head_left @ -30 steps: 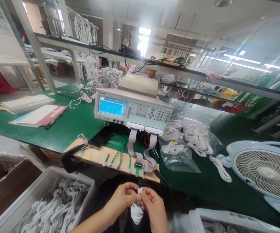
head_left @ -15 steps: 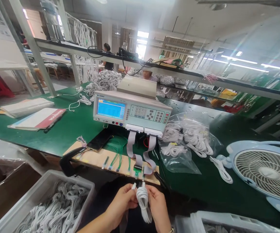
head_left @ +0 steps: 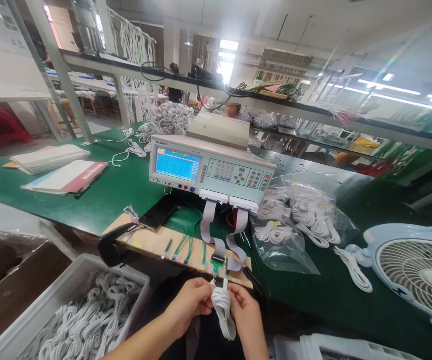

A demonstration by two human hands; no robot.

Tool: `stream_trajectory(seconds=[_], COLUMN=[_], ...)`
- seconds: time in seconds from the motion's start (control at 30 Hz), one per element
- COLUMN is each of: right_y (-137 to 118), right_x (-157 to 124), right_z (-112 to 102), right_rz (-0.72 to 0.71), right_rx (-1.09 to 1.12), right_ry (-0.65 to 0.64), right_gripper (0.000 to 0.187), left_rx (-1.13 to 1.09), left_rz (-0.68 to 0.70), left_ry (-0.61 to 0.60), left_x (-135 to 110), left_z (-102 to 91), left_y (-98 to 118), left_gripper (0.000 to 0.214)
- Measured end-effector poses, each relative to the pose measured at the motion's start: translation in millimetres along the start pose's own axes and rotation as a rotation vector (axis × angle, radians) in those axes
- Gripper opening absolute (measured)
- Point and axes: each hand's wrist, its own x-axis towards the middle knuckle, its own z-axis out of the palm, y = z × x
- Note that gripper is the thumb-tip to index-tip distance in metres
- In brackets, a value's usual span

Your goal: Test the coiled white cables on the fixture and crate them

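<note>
My left hand (head_left: pixel 190 303) and my right hand (head_left: pixel 247 316) are both closed on a coiled white cable (head_left: pixel 223 311) at the bottom centre. Each hand pinches one plug end, and the two plugs point up at the small green connector board (head_left: pixel 216 261) on the wooden fixture board (head_left: pixel 156 241). The plugs are close to the connectors; I cannot tell if they touch. Grey ribbon cables (head_left: pixel 210 231) run from the fixture up to the cable tester (head_left: pixel 211 170), whose blue screen is lit.
A grey bin (head_left: pixel 77 320) of white cables stands at lower left beside a brown box (head_left: pixel 9 280). Clear bags of coiled cables (head_left: pixel 294 220) and a loose coil (head_left: pixel 354 267) lie right of the tester. A pale blue fan (head_left: pixel 418 270) sits far right. Books and a pen (head_left: pixel 66 177) lie at left.
Both hands have risen with the cable from near my lap toward the fixture's front edge. The two plug ends were turned upward and brought near the green connector board.
</note>
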Motion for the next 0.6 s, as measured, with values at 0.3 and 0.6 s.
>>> stream_trajectory(seconds=[0.3, 0.6], right_y=[-1.6, 6.2], right_x=[-7.1, -0.4], right_z=[-5.0, -2.2], right_rz=[-0.002, 0.124], right_rx=[-0.021, 0.071], right_ry=[0.002, -0.028], right_gripper=[0.026, 0.036], left_rx=[-0.164, -0.229], left_rz=[0.163, 0.088], left_ry=[0.135, 0.005], left_x=[5.0, 9.0], left_z=[16.7, 7.6], left_y=[-21.7, -13.4], left_gripper=[0.029, 0.036])
